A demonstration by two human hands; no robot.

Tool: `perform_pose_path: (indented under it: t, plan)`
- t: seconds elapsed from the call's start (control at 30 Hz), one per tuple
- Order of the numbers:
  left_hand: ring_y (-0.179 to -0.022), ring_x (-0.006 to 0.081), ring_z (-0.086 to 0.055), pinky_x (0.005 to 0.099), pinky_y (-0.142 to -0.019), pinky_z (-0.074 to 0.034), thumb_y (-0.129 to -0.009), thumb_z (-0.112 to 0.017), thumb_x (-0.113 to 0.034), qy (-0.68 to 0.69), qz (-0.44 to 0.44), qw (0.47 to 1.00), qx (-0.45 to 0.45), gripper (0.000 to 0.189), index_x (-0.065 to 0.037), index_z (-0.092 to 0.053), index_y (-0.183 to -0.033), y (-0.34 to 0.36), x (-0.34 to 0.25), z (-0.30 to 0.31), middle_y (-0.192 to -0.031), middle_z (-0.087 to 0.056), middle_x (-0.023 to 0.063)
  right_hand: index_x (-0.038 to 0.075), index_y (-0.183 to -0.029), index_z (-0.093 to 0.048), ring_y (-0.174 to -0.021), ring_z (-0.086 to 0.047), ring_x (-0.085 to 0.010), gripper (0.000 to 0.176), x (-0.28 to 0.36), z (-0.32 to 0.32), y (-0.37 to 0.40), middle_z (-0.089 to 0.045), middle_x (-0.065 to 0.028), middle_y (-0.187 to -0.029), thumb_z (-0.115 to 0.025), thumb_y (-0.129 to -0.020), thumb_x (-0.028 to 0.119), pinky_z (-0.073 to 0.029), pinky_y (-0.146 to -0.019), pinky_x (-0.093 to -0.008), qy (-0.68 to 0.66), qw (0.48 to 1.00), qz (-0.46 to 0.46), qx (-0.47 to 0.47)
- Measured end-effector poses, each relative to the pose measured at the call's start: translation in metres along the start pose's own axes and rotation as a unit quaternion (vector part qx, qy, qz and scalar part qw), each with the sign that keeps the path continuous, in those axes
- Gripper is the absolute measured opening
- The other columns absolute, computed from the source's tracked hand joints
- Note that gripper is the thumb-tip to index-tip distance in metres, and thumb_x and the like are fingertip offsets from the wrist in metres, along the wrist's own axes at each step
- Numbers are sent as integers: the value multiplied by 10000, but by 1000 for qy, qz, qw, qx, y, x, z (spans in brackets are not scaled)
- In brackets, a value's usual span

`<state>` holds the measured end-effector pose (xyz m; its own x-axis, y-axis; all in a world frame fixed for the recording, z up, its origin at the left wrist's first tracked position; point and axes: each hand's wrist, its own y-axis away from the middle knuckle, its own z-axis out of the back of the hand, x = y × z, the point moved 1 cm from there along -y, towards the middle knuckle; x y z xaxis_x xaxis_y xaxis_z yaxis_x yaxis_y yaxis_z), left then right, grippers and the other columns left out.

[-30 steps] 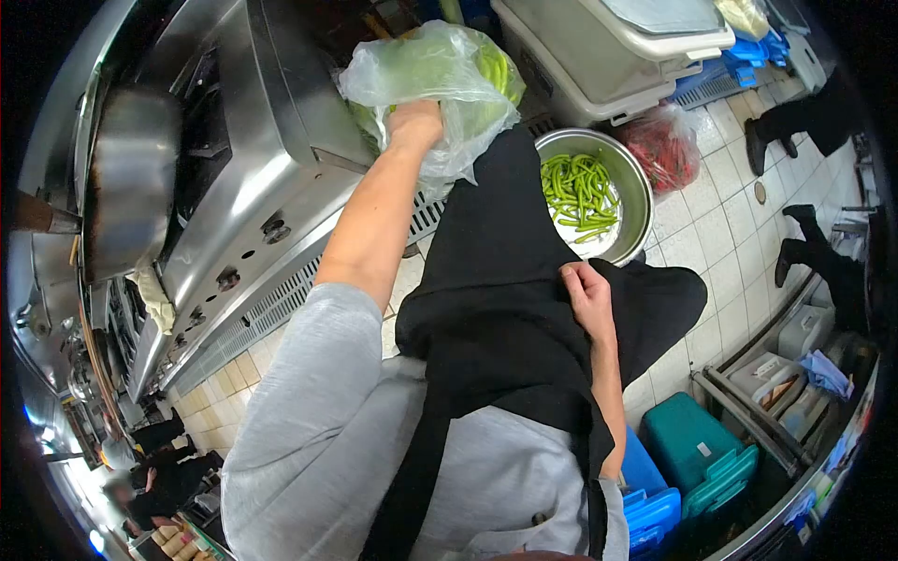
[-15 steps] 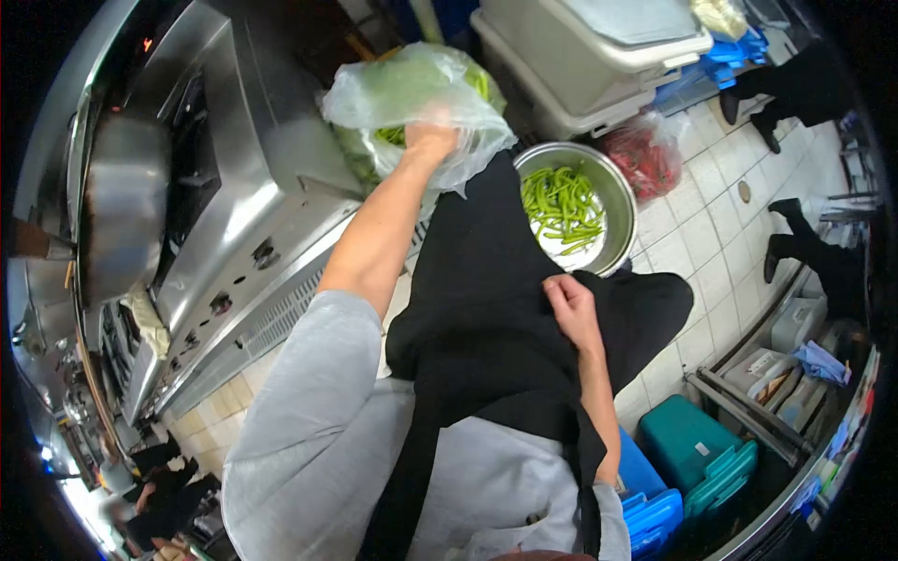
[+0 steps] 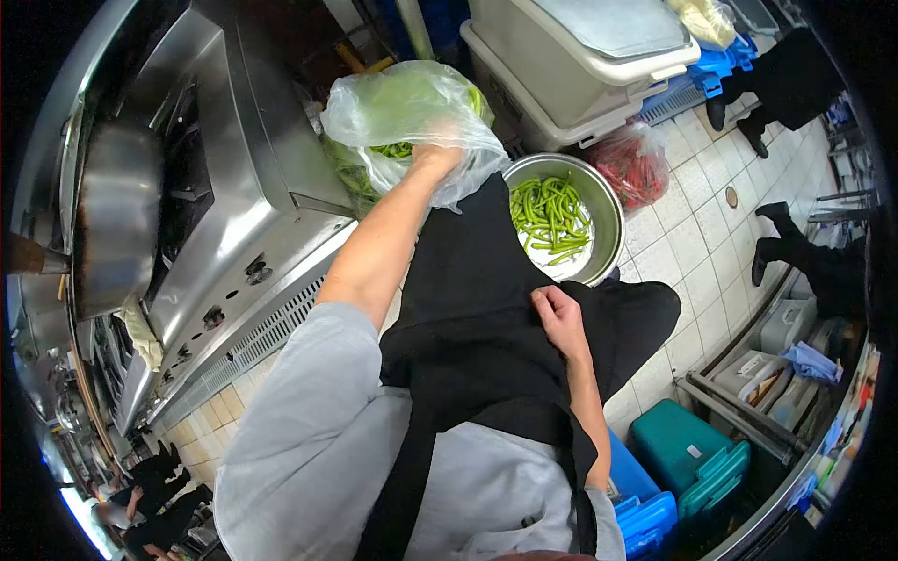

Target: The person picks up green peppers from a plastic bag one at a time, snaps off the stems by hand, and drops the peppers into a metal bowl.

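My left hand (image 3: 438,154) reaches into a clear plastic bag (image 3: 398,98) of long green chili peppers, and the plastic hides its fingers. Through the bag's mouth a few peppers (image 3: 393,150) show. Just right of the bag, a round steel bowl (image 3: 613,198) stands on the floor with a heap of long green chili peppers (image 3: 552,215) inside. My right hand (image 3: 559,318) rests on the black apron over my thigh, below the bowl. Its fingers are curled closed, and nothing shows in them.
Steel stoves with a large wok (image 3: 120,215) line the left side. Behind the bowl stand pale plastic bins (image 3: 571,65) and a bag of red peppers (image 3: 631,168). A green bin (image 3: 687,449) and a blue bin (image 3: 645,514) are at lower right. Other people's legs (image 3: 786,84) show at right.
The view has shifted slightly, so the bowl and bins appear a little further left. My left hand stays inside the bag, and my right hand stays on my thigh.
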<state>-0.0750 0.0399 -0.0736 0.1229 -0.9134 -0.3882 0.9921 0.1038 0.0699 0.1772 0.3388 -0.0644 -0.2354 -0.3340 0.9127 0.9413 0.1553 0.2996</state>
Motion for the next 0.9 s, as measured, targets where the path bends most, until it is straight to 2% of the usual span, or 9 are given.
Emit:
perform_pose_path:
  t: [0.1,0.2,0.3,0.37,0.47,0.8,0.83,0.87,0.9]
  plan:
    - [-1272,376,-513,453,-1063,-412,-927,-519,-291,-3,-73,997,30,427,-77,-598,-1288,-15,11,-12,-1351,-558,220,-22,-981,-672,-727,-588,-105,256,-3,0,1,-658,-78,-758,-629,-957,229,-497,-686,-298,8,1000,0,7]
    - [-1313,388,-471,441,-1101,-373,-931,-523,-295,36,-47,998,26,489,-71,-542,-1365,-29,6,-18,-1425,-495,225,-23,-991,-671,-723,-592,-123,272,-8,-1,2,-651,-87,-753,-633,-956,243,-500,-686,-312,19,1000,21,-6]
    - [-1361,356,-435,409,-1118,-356,-951,-510,-301,214,33,976,29,516,-53,-501,-1403,-19,14,-13,-1472,-460,208,-20,-992,-673,-716,-582,-116,272,-4,2,3,-651,-82,-752,-628,-960,247,-495,-676,-305,16,1000,7,-4]
    - [-1169,274,-563,380,-999,-441,-967,-558,-280,278,97,952,81,444,-28,-570,-1332,-24,31,-33,-1337,-585,166,-16,-987,-674,-709,-572,-106,268,-2,2,4,-648,-76,-746,-628,-960,247,-490,-664,-300,5,999,-40,11]
    - [-1119,245,-556,374,-952,-461,-977,-550,-268,281,129,945,102,414,-24,-590,-1309,-24,30,-27,-1279,-609,146,-12,-984,-671,-713,-579,-103,262,-3,1,4,-653,-80,-752,-637,-954,245,-497,-665,-308,6,1000,4,1]
    - [-1081,315,-617,417,-924,-484,-980,-535,-286,431,244,866,-62,383,-32,-621,-1254,-37,42,0,-1230,-646,187,-12,-989,-667,-749,-648,-185,265,2,4,4,-680,-143,-801,-622,-946,245,-517,-726,-331,24,1000,-4,1]
    - [-1081,315,-617,417,-924,-484,-980,-535,-286,429,243,868,-56,383,-32,-621,-1254,-34,41,12,-1230,-646,187,-12,-989,-667,-749,-648,-185,265,2,6,5,-680,-143,-801,-622,-946,245,-517,-726,-331,20,1000,-8,-2]
    - [-1137,339,-601,452,-952,-471,-985,-503,-311,196,160,967,-39,406,-77,-588,-1306,-31,42,28,-1281,-614,200,-10,-994,-670,-755,-647,-176,262,3,7,5,-682,-142,-806,-624,-946,243,-517,-729,-329,21,1000,1,-7]
    - [-1192,363,-585,488,-979,-458,-990,-471,-336,-52,70,996,-20,434,-121,-555,-1358,-25,44,52,-1333,-583,214,-8,-999,-672,-761,-645,-168,259,4,5,4,-683,-140,-810,-626,-946,242,-518,-733,-328,21,1000,13,-5]
